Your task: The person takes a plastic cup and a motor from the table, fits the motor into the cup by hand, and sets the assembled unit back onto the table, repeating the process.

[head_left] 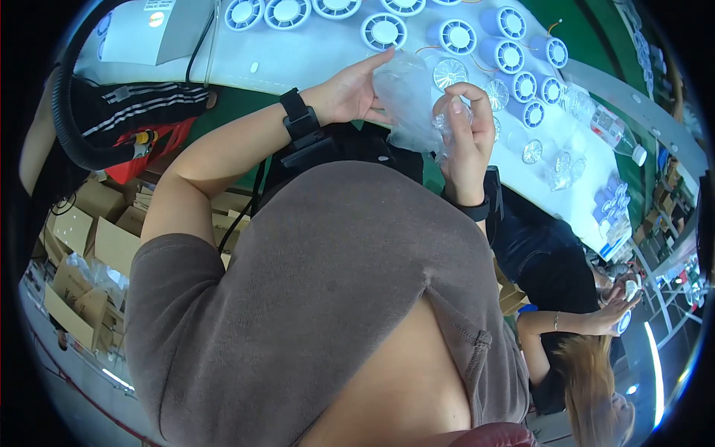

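A clear, crumpled plastic bag (408, 95) stretches between my two hands, just in front of my body at the table's near edge. Cupped at its left side, my left hand (348, 91) has the thumb raised along the upper edge and the fingers lower down, partly behind the film. Thumb and fingers of my right hand (469, 141) pinch the gathered plastic at the other side. Beyond the bag stand several round white-and-blue parts with slotted, spoked faces (383, 31). Clear round plastic pieces (450, 73) lie close to my right hand.
The white table (298, 63) carries a grey box (153, 33) at far left and a clear bottle (618, 134) at right. Cardboard boxes (82, 298) fill the floor at left. A black hose (67, 97) curves there. Another person (555, 294) works at right.
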Demonstrator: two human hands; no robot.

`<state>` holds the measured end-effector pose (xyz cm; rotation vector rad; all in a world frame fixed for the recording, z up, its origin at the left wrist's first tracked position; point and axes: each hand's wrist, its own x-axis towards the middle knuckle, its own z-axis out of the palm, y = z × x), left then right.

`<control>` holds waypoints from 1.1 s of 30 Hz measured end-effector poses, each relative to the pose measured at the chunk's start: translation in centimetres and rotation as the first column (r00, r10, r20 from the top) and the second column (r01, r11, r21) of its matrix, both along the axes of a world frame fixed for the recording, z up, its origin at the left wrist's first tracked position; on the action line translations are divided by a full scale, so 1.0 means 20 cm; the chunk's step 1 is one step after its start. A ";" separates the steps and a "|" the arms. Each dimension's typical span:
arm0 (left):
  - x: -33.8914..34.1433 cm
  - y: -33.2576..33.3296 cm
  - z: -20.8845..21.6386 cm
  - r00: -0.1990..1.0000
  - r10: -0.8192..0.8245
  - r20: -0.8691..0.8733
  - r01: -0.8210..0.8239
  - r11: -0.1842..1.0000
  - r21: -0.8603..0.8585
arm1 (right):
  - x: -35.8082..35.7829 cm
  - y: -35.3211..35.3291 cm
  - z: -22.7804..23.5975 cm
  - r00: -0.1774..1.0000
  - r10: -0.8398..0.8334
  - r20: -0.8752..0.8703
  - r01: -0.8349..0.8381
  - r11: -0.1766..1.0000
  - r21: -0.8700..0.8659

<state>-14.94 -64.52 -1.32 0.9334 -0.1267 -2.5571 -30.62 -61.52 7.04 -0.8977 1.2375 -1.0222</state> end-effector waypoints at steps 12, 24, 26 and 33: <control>0.10 0.04 0.11 0.910 -0.354 0.217 0.365 0.931 -0.012 | -0.13 -0.08 0.11 0.625 -0.017 0.781 0.043 0.999 -0.013; 0.24 0.10 0.17 0.968 -0.105 0.230 0.251 0.496 -0.831 | 0.27 0.02 -0.08 0.703 0.321 -0.635 -0.696 0.492 -0.523; 0.28 0.10 0.23 0.962 -0.010 0.274 0.265 0.296 -0.918 | 0.15 0.03 0.01 0.690 0.284 -0.666 -0.715 0.409 -0.566; 0.12 0.09 0.39 0.702 -0.464 0.540 0.655 0.125 -0.745 | -0.07 0.02 -0.05 0.311 -0.297 -0.903 -0.518 0.744 -0.423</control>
